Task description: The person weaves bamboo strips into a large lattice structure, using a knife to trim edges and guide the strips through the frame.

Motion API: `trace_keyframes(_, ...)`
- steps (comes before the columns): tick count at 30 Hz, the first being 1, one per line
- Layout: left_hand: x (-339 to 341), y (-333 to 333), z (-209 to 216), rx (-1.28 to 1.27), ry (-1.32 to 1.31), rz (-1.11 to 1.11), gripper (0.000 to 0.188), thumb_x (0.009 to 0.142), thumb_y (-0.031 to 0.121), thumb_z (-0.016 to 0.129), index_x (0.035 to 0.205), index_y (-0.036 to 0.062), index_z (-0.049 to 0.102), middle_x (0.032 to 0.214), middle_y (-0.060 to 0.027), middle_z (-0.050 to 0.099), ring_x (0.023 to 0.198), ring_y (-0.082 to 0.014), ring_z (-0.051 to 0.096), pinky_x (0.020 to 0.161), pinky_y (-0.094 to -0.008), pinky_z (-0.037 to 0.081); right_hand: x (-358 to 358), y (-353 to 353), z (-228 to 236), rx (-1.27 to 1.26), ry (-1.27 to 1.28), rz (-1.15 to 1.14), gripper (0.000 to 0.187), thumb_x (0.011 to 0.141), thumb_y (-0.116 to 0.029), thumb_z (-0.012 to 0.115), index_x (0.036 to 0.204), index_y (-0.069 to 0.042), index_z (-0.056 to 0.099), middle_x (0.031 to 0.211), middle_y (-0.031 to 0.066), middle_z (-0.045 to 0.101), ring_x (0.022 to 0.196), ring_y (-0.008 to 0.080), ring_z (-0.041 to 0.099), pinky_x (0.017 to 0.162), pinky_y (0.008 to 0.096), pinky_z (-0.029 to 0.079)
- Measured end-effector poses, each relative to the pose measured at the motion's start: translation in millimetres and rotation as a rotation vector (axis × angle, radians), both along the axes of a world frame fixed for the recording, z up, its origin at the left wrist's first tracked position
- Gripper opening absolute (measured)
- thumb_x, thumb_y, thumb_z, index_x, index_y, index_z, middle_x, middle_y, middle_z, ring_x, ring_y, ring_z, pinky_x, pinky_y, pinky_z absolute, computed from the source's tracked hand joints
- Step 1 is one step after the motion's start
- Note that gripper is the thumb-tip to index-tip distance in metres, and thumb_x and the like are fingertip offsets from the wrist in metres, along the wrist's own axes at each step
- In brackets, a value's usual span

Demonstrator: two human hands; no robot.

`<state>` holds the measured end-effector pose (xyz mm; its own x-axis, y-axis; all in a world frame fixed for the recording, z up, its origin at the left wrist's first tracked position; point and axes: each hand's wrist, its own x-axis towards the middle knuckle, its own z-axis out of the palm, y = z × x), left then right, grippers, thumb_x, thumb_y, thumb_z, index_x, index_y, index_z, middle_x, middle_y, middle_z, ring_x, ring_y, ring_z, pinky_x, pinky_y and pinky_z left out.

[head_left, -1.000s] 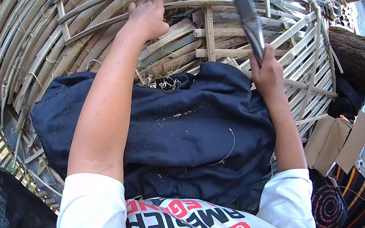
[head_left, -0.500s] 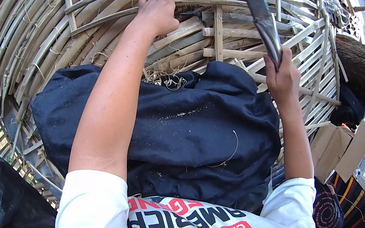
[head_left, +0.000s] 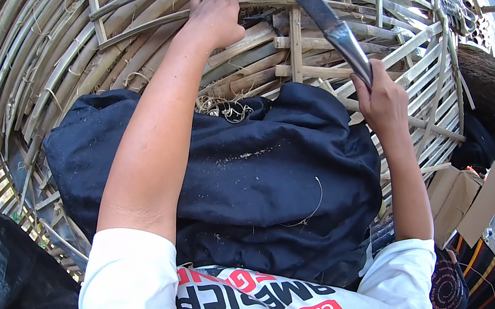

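My left hand [head_left: 217, 17] reaches far forward onto a large woven bamboo frame. Its bent fingers close over a curved bamboo strip [head_left: 151, 23]; the fingertips are partly hidden. On the right, my right hand [head_left: 382, 96] grips the lower end of a long dark metal blade [head_left: 320, 9] with a shiny tubular handle [head_left: 350, 51]. The blade tilts up and left over the lattice, and its tip is near the upright slat [head_left: 296, 43] right of my left hand. Black cloth [head_left: 264, 171] covers my lap, with shavings and a loose fibre on it.
Split bamboo strips [head_left: 21, 75] fan around the front and left. Black plastic sheeting [head_left: 5, 283] hangs on the left. A thick log [head_left: 494, 91] and an open cardboard box [head_left: 468, 201] lie to the right. Tangled fibres [head_left: 222, 107] sit at the cloth's far edge.
The blade has swung left and slightly down, its tip moving from above my right hand toward the upright slat. My left hand keeps its place on the strip.
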<state>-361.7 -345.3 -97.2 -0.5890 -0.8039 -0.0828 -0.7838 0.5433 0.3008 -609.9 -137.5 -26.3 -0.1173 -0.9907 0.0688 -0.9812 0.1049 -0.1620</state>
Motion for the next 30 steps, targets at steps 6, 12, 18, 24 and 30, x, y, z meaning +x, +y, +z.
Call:
trace_keyframes(6,-6,-2,18,0.106,-0.083,-0.019,0.067,0.068,0.013,0.062,0.127,-0.0075,0.037,0.116,-0.026,0.062,0.118,-0.0358,0.054,0.1,-0.0519,0.035,14,11,24,-0.11,-0.269,-0.113,0.033,0.092,-0.028,0.062,0.112,-0.003,0.051,0.073,0.0205,0.063,0.066,0.0419,0.064,0.058,0.0459,0.048)
trace_keyframes(12,1,4,29,0.056,-0.035,0.02,0.068,0.068,0.013,0.063,0.127,-0.0076,0.037,0.116,-0.027,0.061,0.117,-0.0373,0.054,0.099,-0.0499,0.035,23,-11,21,-0.113,-0.635,-0.285,0.035,0.088,-0.031,0.067,0.103,-0.001,0.055,0.074,0.018,0.064,0.067,0.0337,0.065,0.063,0.0405,0.049)
trace_keyframes(18,11,9,32,0.101,-0.03,0.072,0.051,0.065,0.004,0.057,0.112,0.002,0.04,0.113,-0.023,0.058,0.113,-0.0377,0.052,0.092,-0.0466,0.035,29,-86,13,-0.197,-0.669,-0.237,0.031,0.077,-0.024,0.071,0.09,0.001,0.057,0.071,0.0172,0.061,0.067,0.0344,0.061,0.066,0.04,0.048)
trace_keyframes(24,8,15,60,0.076,-0.119,0.023,0.056,0.067,0.016,0.064,0.117,0.0032,0.043,0.113,-0.02,0.057,0.115,-0.0356,0.051,0.098,-0.0461,0.034,45,-126,-26,-0.253,-0.672,-0.26,0.032,0.074,-0.018,0.072,0.094,0.002,0.058,0.07,0.013,0.061,0.062,0.0244,0.058,0.065,0.0361,0.049)
trace_keyframes(30,-40,-48,119,-0.171,0.081,0.084,0.038,0.079,0.028,0.061,0.108,0.0036,0.059,0.11,-0.0152,0.064,0.107,-0.0309,0.06,0.093,-0.044,0.045,67,-127,-30,-0.254,-0.81,-0.362,0.029,0.072,-0.014,0.069,0.092,0.002,0.057,0.078,0.0221,0.064,0.076,0.0417,0.064,0.071,0.0451,0.05)
